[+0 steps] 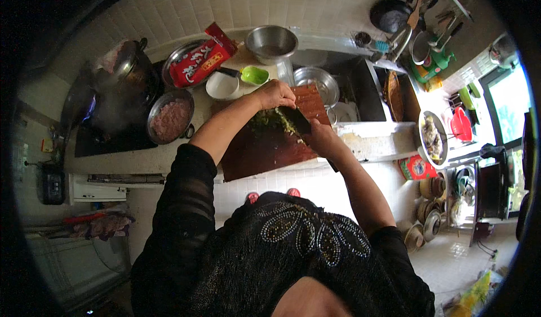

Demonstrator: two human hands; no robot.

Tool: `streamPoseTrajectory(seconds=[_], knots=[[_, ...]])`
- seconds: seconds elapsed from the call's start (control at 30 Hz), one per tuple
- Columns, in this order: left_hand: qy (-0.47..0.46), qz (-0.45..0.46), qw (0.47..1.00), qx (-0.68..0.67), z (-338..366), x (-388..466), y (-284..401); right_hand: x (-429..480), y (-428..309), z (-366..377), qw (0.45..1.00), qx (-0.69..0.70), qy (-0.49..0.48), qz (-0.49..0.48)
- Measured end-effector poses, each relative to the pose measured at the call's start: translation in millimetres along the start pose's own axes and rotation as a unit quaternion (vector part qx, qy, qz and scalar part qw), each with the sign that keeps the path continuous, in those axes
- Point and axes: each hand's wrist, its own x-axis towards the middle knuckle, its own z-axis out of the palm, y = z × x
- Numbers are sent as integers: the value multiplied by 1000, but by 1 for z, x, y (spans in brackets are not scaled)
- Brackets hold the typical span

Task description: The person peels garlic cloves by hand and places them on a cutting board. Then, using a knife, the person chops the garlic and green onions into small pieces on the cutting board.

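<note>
My right hand (323, 138) grips the handle of a dark broad-bladed kitchen knife (299, 121), which is tilted over a reddish-brown wooden cutting board (253, 158). At the blade's far end are the bent fingers of my left hand (274, 95); whether they pinch the metal is hidden. Chopped greens (267, 120) lie on the board below my left hand. Pale green bits (288, 125) cling along the blade's edge. The board rests slantwise on the counter, its near corner jutting past the front edge.
Left of the board are a metal bowl of minced meat (171, 120) and a steaming pot (127, 71) on the stove. Behind it stand a white bowl (222, 85), a green scoop (255, 76), a red packet (200, 63) and a steel basin (271, 42). The sink (367, 90) lies right.
</note>
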Motion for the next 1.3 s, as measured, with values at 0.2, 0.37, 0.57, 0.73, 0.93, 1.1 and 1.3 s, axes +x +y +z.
streamPoseTrajectory(seconds=[0.2,0.37,0.57,0.73,0.93,1.1,1.3], knots=[[18,-26,997,70,-4,-21,8,10,-8,16,990,-114,43,-63],[-13,-43,998,45,5,-20,2,-5,-9,11,998,6,63,-15],[91,-113,987,-70,18,3,1,24,32,-16,986,-116,-12,-117],[67,26,993,91,36,18,5,10,51,4,999,20,19,17],[94,-51,994,-25,16,9,-1,4,25,-13,970,-84,53,-224],[85,28,993,76,32,-16,15,-11,6,4,996,-84,-4,-21],[128,-20,991,20,16,-12,8,2,29,18,990,-23,92,-108]])
